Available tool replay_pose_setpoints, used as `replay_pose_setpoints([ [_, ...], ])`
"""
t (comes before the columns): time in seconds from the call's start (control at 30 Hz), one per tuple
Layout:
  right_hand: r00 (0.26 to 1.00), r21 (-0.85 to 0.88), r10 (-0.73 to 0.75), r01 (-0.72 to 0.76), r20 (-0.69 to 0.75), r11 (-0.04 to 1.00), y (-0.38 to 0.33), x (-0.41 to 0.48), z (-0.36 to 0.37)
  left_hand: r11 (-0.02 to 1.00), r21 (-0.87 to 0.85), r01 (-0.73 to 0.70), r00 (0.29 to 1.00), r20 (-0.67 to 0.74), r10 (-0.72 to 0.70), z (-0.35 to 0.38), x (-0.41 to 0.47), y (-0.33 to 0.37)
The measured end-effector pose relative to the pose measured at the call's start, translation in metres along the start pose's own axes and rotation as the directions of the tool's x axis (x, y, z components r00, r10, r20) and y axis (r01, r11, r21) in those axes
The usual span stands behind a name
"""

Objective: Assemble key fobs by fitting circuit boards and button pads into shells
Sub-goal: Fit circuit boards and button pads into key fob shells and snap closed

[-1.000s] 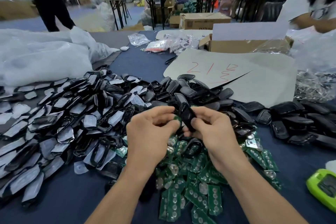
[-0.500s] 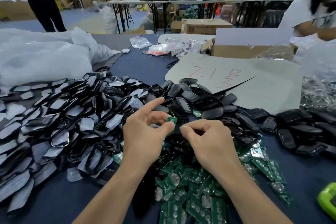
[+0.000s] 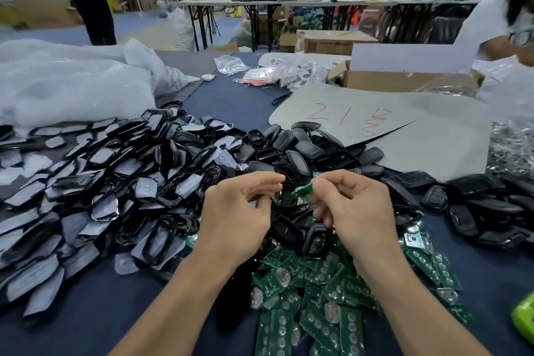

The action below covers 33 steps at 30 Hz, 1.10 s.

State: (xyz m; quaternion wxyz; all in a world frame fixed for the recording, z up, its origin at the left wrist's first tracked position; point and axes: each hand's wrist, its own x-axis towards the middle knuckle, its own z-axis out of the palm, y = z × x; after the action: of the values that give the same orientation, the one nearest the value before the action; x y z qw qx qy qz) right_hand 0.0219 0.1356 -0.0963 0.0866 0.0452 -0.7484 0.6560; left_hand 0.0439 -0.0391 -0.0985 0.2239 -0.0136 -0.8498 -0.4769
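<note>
The right hand (image 3: 355, 211) pinches a green circuit board (image 3: 302, 190) above the heap of black shells (image 3: 303, 150). The left hand (image 3: 237, 211) is just beside the board with fingers loosely curled; I cannot tell whether it holds anything. The open cardboard box (image 3: 404, 82) at the far side of the table hides its contents.

Half of this is hidden or chopped off, tbh

The right hand (image 3: 355, 211) covers most of the green circuit board (image 3: 302, 190) it pinches, so only one corner pokes out. The left hand (image 3: 237, 211) curls away from the camera, and I can't tell if it's got anything in it. Both hands block the middle of the black shell pile (image 3: 306, 150). The lime-green gadget (image 3: 524, 318) is sliced by the right edge, the loose circuit boards (image 3: 318, 312) run off the bottom, and the person in white (image 3: 491, 17) is cut at the frame's side. Way back, the far tables (image 3: 289, 3) are just blur.
</note>
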Motion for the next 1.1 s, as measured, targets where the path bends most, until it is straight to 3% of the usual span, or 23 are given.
replay_pose_setpoints([
  [0.27,0.998,-0.112,-0.026,0.032,0.054,0.993,0.009,-0.003,0.000,0.986,0.166,-0.024,0.998,0.069,0.013,-0.003,-0.006,0.001],
  [0.37,0.994,-0.138,-0.019,0.035,0.111,0.990,0.009,0.000,-0.002,0.991,0.130,-0.022,0.979,0.204,-0.005,-0.006,-0.005,0.000],
  [0.47,0.991,-0.157,0.003,0.018,0.134,0.987,0.008,0.004,-0.003,0.977,0.198,-0.082,0.942,0.334,0.011,-0.009,-0.004,0.000],
  [0.6,0.996,-0.197,-0.005,0.023,0.094,0.980,0.009,0.002,-0.009,0.925,0.318,-0.208,0.905,0.421,0.059,-0.012,-0.002,-0.003],
  [0.87,0.997,-0.176,0.072,-0.064,0.039,0.982,0.008,0.001,-0.010,0.899,0.403,-0.172,0.867,0.495,-0.056,-0.014,0.004,-0.001],
  [0.97,0.995,-0.272,0.082,-0.065,0.054,0.960,0.005,0.000,-0.012,0.924,0.377,-0.066,0.902,0.418,-0.106,-0.014,0.004,0.002],
  [1.1,0.990,-0.212,0.137,-0.126,0.042,0.969,0.003,0.001,-0.016,0.889,0.457,0.010,0.990,0.119,-0.072,-0.009,0.000,0.002],
])
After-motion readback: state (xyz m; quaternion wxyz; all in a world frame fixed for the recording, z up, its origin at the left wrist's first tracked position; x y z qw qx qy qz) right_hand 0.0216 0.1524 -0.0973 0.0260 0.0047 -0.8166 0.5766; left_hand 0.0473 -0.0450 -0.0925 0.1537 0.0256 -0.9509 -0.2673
